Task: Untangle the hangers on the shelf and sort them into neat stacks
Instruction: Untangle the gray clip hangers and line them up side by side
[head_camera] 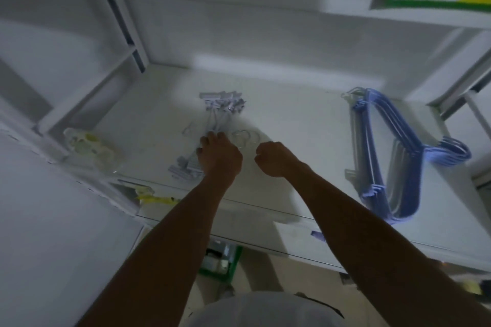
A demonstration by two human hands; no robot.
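The white clip hangers (221, 107) lie in a loose tangle near the middle of the shelf (292, 114), running from back to front, with their wire hooks (244, 137) poking out to the right. The left hand (219, 154) sits on the bundle, its fingers curled down over the bars and apparently gripping them. The right hand (276, 158) is just beside the hooks with its fingers curled in, and the blur hides whether they pinch anything. Toward the right edge the blue hangers (377, 151) already lie nested in a stack. The white ones look light and stiff, likely to skate on the smooth shelf, and their end clips probably snag on neighbours. The best hold seems to be the neck below a hook, lifting one free while the other hand pins the rest
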